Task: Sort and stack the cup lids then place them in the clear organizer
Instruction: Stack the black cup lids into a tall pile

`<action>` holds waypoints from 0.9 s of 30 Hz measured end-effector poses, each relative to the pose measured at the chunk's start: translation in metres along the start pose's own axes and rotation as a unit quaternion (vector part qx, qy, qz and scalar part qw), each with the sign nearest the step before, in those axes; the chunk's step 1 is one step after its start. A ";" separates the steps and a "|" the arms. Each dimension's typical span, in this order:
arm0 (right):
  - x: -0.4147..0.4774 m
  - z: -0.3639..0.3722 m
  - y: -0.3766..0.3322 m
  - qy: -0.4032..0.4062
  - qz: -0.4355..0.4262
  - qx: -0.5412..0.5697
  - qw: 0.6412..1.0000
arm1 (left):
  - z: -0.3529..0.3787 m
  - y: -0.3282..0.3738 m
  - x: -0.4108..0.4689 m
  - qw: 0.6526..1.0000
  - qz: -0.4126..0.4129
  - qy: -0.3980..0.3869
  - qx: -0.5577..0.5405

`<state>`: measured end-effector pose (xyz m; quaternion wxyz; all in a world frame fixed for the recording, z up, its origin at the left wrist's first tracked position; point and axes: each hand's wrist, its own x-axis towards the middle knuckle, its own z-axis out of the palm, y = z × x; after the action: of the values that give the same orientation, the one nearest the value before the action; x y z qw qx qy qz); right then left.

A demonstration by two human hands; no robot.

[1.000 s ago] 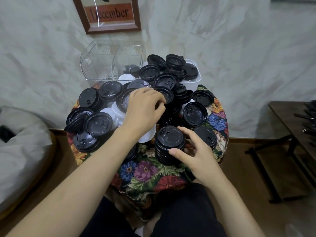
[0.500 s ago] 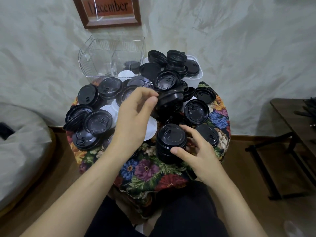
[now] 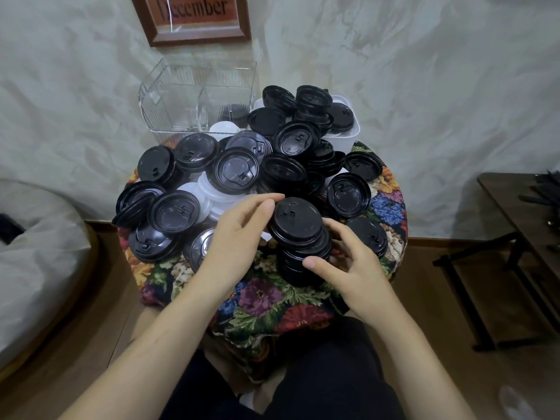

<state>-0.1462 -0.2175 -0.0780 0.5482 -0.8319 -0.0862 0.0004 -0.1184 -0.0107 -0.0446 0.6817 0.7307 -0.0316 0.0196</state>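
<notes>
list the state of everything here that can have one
stack of black lids, upright on the table
top lid, tilted on the stack, not seated
left hand, pinching the top lid's rim
right hand, curled round the stack
clear organizer, open-topped, holds a few lids
white bin, overfilled with loose lids

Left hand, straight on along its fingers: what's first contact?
The tilted top lid of the stack the right hand holds. Fingertips of the left hand look right at its rim; contact is unclear.
</notes>
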 end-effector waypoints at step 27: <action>0.002 -0.001 0.000 0.002 -0.012 -0.006 1.000 | 0.000 -0.027 -0.006 0.990 0.045 -0.090 0.100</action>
<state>-0.1445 -0.2181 -0.0774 0.5435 -0.8340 -0.0948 -0.0082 -0.1226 -0.0092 -0.0715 0.5980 0.7919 -0.1232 -0.0122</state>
